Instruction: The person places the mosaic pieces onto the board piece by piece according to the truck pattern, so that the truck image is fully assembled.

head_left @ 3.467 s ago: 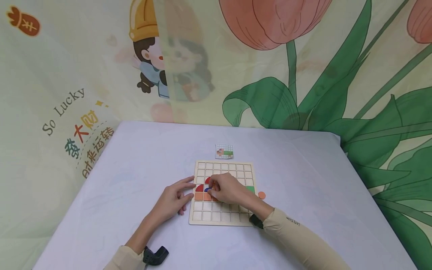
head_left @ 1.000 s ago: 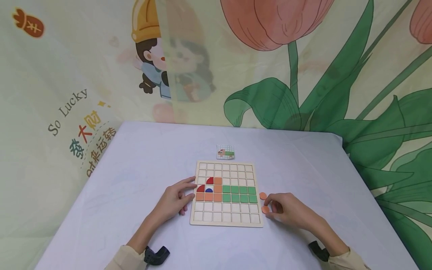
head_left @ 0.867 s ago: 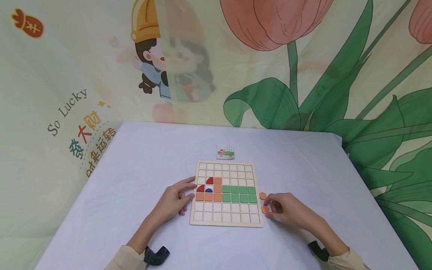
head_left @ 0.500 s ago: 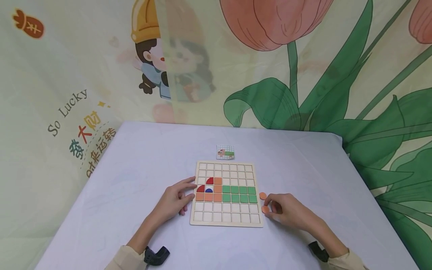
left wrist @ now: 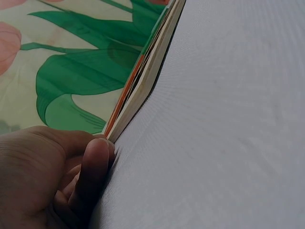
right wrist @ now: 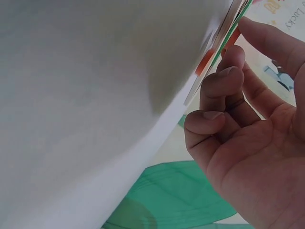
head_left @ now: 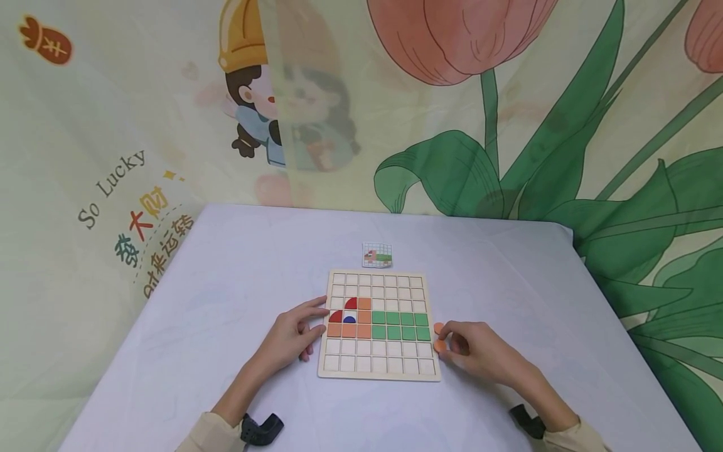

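A square wooden grid board (head_left: 379,364) lies on the table, its cells partly filled with flat pieces. Among them are red quarter-circles (head_left: 351,304), a blue half-circle (head_left: 349,320), orange squares (head_left: 364,329) and green squares (head_left: 393,332). My left hand (head_left: 290,336) rests with thumb and fingertips against the board's left edge. Beyond the right edge, my right hand (head_left: 480,351) pinches an orange disc (head_left: 440,346) between thumb and index finger, its other fingers curled. A second orange disc (head_left: 438,328) lies just past it, partly covered by the fingers.
Behind the board lies a small pattern card (head_left: 376,255) printed with a coloured grid figure. A white cloth (head_left: 254,251) covers the table. A printed curtain (head_left: 339,188) hangs along the far edge.
Earlier the right hand was over the blue half-circle on the board; it then went right to the orange discs. Lately it has shifted the pinched disc slightly left and away. The left hand stays put.
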The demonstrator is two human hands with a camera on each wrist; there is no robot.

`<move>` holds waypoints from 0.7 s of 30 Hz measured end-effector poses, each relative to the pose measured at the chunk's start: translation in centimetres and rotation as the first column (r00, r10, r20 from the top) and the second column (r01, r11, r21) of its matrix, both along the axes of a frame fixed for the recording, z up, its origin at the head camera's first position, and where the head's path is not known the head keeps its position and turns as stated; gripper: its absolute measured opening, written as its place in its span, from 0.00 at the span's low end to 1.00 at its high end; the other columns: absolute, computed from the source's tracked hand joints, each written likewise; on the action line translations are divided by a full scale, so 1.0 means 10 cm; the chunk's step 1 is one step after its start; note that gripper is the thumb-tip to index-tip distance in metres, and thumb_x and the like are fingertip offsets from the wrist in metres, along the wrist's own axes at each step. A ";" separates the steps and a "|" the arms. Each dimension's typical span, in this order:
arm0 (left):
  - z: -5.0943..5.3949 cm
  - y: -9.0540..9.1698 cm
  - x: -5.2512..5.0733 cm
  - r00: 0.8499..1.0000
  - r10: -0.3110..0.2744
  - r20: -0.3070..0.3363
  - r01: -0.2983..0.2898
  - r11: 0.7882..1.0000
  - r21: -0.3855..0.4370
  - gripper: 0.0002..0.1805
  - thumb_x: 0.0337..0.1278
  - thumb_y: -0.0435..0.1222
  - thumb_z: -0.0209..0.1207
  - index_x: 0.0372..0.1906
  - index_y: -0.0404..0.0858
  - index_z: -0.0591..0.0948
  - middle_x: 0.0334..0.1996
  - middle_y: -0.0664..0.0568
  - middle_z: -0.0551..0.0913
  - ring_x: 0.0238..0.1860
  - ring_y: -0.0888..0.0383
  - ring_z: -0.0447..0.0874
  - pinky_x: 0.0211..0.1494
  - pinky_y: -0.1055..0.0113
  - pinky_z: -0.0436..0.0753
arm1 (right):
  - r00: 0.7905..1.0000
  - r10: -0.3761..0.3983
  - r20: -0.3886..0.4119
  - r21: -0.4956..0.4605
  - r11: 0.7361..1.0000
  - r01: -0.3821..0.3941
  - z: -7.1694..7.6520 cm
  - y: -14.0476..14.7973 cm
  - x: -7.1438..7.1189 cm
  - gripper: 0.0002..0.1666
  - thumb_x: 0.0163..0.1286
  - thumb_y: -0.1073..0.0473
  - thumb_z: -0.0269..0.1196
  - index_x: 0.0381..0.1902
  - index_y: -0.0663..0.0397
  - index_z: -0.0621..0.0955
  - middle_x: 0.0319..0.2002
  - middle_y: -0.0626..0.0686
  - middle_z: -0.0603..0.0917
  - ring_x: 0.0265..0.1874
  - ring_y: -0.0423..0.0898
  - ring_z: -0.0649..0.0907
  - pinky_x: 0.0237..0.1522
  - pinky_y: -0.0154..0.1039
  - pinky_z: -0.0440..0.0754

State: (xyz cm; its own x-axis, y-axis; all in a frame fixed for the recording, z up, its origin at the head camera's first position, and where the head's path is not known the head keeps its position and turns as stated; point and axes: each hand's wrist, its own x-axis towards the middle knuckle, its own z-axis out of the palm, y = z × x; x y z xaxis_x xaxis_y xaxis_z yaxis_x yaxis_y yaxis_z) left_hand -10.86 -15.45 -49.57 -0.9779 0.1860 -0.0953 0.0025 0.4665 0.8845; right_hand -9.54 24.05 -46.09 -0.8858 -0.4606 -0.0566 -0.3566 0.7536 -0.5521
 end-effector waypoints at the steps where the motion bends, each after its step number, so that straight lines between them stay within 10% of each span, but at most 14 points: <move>1: 0.00 0.00 0.00 1.000 0.001 0.000 -0.001 1.000 0.001 0.22 0.66 0.31 0.69 0.65 0.41 0.85 0.77 0.56 0.75 0.13 0.56 0.78 0.18 0.67 0.82 | 1.000 0.009 -0.004 -0.012 1.000 -0.009 0.00 -0.02 0.00 0.07 0.69 0.56 0.73 0.39 0.39 0.84 0.21 0.36 0.73 0.23 0.29 0.70 0.26 0.26 0.71; 21: -0.02 -0.01 -0.01 1.000 -0.012 -0.009 0.013 1.000 0.012 0.22 0.66 0.30 0.69 0.65 0.39 0.85 0.77 0.55 0.75 0.13 0.57 0.78 0.18 0.67 0.82 | 0.996 0.091 0.017 -0.010 0.996 -0.091 0.01 -0.39 -0.05 0.04 0.72 0.53 0.72 0.43 0.39 0.86 0.23 0.36 0.74 0.24 0.30 0.71 0.26 0.27 0.71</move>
State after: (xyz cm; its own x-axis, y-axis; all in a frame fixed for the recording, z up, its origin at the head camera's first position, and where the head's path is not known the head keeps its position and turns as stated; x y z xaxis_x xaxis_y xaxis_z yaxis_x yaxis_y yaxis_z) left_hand -10.97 -15.57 -49.76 -0.9763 0.1992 -0.0847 0.0158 0.4557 0.8900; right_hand -10.01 20.12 -45.96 -0.8390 -0.5400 -0.0670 -0.4140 0.7135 -0.5652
